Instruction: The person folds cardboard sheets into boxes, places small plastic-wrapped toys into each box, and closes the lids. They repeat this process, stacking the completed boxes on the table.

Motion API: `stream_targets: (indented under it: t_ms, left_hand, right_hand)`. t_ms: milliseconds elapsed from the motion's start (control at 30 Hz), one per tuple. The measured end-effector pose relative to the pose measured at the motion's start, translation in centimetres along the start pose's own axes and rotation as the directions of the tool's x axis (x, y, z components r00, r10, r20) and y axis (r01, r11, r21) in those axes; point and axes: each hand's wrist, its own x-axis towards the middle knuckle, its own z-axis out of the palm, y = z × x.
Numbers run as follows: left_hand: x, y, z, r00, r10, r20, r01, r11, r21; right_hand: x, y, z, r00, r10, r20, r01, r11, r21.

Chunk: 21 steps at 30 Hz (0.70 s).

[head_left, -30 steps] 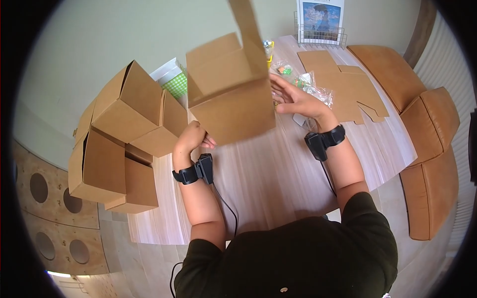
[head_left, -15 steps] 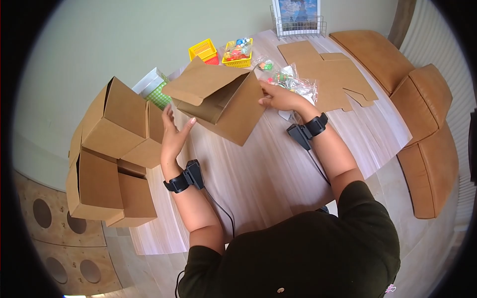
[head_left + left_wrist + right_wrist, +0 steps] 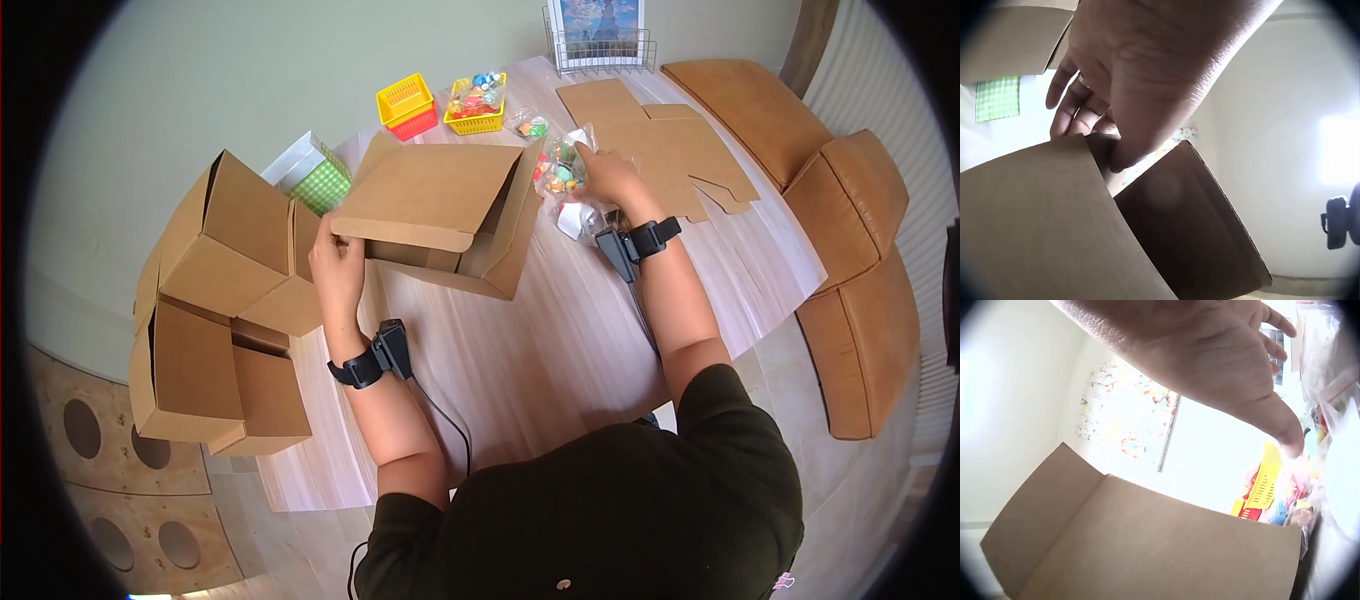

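Note:
A brown cardboard box [image 3: 430, 195] with its lid flap partly raised rests on the wooden table, its front side toward me. At its left corner my left hand [image 3: 338, 262] pinches the wall, thumb on one side and fingers on the other, as the left wrist view shows for the hand [image 3: 1129, 81]. Off the box's right side, my right hand [image 3: 608, 180] hovers over clear plastic bags of small colourful items [image 3: 565, 175]. Its thumb and fingers are spread apart in the right wrist view, and the hand [image 3: 1229, 369] holds nothing.
Several folded cardboard boxes [image 3: 235, 240] stand stacked at the left. Behind are a green checked container [image 3: 318, 178], a yellow and red basket [image 3: 405, 100] and a yellow basket [image 3: 475, 122] of bagged items. A flat cardboard sheet [image 3: 665, 150] and wire rack [image 3: 600, 50] lie farther right.
The box has come down from a tilted position onto the table and turned. My right hand has left the box and moved right over the bags; my left hand has taken hold of its left corner.

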Motion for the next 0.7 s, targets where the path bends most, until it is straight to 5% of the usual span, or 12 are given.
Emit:
stream_targets:
  t_ms: [133, 233, 367, 467, 567, 633, 700]
  left_hand:
    - [-0.6, 1.8, -1.4, 1.000, 0.010, -0.008, -0.009, 0.994, 0.112]
    - [-1.3, 3.9, -2.8, 0.999, 0.037, -0.033, -0.032, 0.991, 0.133]
    - [-2.5, 4.5, -5.2, 0.973, -0.164, 0.162, 0.150, 0.984, 0.097]
    - [-2.7, 3.5, -5.6, 0.977, 0.130, 0.170, -0.167, 0.960, 0.224]
    - [-2.1, 4.4, -5.0, 0.946, 0.319, 0.059, -0.324, 0.936, 0.134]
    - [-1.7, 4.1, -4.6, 0.948, 0.305, 0.091, -0.312, 0.946, 0.090]
    - [-1.7, 4.6, -4.9, 0.956, 0.261, 0.135, -0.270, 0.962, 0.047]
  right_hand:
    - [1.2, 1.6, 0.6, 0.994, -0.058, 0.090, 0.062, 0.997, -0.039]
    - [1.6, 2.5, 1.9, 0.983, -0.173, -0.061, 0.170, 0.984, -0.043]
    - [1.2, 1.6, 0.0, 0.963, -0.225, -0.146, 0.234, 0.971, 0.049]
    - [0.5, 1.2, -1.0, 0.894, -0.310, -0.324, 0.369, 0.919, 0.140]
    - [-0.9, -0.2, -2.8, 0.761, -0.389, -0.519, 0.530, 0.834, 0.152]
    - [-2.7, -1.7, -4.5, 0.688, -0.412, -0.597, 0.604, 0.782, 0.156]
    - [-4.9, -3.1, -6.3, 0.739, -0.414, -0.532, 0.618, 0.732, 0.289]
